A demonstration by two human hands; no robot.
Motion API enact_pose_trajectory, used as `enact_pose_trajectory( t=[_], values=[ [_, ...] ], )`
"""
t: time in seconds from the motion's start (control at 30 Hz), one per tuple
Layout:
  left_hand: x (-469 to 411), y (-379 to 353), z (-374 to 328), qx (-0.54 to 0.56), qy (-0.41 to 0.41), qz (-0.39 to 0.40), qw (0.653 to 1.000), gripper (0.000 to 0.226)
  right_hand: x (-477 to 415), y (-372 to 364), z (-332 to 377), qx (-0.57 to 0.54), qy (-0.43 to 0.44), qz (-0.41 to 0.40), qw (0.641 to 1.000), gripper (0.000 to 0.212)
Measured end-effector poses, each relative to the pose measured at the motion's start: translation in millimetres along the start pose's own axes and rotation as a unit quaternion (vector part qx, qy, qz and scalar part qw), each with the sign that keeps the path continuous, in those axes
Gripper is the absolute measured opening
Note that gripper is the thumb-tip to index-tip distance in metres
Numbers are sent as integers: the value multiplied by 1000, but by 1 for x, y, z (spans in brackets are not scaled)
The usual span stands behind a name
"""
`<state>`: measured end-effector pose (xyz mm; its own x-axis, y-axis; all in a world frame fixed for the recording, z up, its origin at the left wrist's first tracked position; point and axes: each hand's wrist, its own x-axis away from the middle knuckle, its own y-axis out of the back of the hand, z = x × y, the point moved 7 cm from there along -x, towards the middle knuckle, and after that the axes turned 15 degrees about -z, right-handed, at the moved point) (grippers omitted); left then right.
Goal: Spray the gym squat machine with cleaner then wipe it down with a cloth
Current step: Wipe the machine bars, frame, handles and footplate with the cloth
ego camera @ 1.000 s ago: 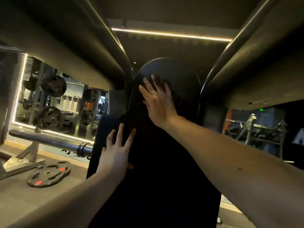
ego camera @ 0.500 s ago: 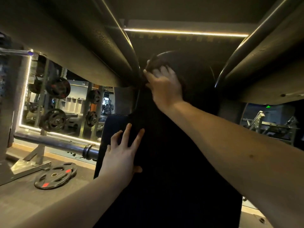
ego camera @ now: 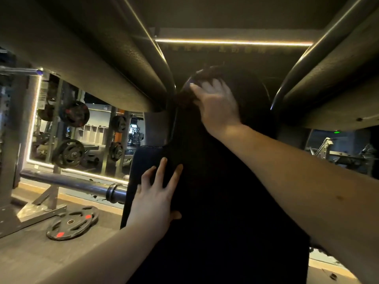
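Dim gym, rubber weight plate on floor at 8 o'clock, squat machine's black back pad centre, left hand splayed flat on its left edge, right hand at 12 o'clock gripping bunched dark cloth against rounded top

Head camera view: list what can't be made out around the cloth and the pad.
Cloth: head view, mostly under the right hand; its size and the hand's grip are hidden.
Pad: head view, near black in dim light; wet or dry unreadable; lower end cut off by the bottom edge.
Right fingertips: head view, motion-blurred.
Wall lettering under the light strip: too blurred to read.
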<state>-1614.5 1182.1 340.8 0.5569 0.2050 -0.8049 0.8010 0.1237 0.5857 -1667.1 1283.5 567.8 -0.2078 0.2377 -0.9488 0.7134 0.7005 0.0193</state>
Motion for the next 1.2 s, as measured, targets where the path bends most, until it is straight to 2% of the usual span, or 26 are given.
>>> enact_pose_trajectory(
  t=[0.2,0.33,0.4,0.47,0.53,0.6,0.7,0.77,0.87,0.97,1.07,1.13,1.2],
  values=[
    [6,-5,4,6,7,-18,1000,117,90,51,-56,17,-90,-4,996,52],
    [8,-8,8,7,7,-13,1000,117,90,31,-19,49,-111,-75,990,50],
    [8,-7,9,2,7,-20,1000,118,80,2,29,32,-42,-48,997,54],
    [8,-4,8,1,9,-31,999,116,88,-27,74,14,84,40,996,54],
    [8,-2,4,2,13,-43,999,116,98,-30,76,-16,137,66,988,52],
    [8,-1,2,4,20,-56,998,117,112,-10,39,-29,112,32,993,46],
    [11,-2,1,0,27,-61,998,115,156,43,-29,14,72,15,997,48],
    [13,-3,0,0,28,-64,998,113,189,74,-65,37,-5,30,999,50],
    [14,-5,3,5,23,-64,998,110,201,72,-56,59,-96,15,993,56],
    [15,-6,9,21,18,-69,997,111,173,30,17,53,-53,1,997,66],
    [17,-4,12,27,24,-92,995,107,158,0,67,34,40,75,996,59],
    [18,-3,11,25,29,-96,995,105,166,4,53,21,77,105,991,57],
    [21,-3,9,26,41,-100,994,106,187,25,11,23,60,82,995,55]
  ],
)
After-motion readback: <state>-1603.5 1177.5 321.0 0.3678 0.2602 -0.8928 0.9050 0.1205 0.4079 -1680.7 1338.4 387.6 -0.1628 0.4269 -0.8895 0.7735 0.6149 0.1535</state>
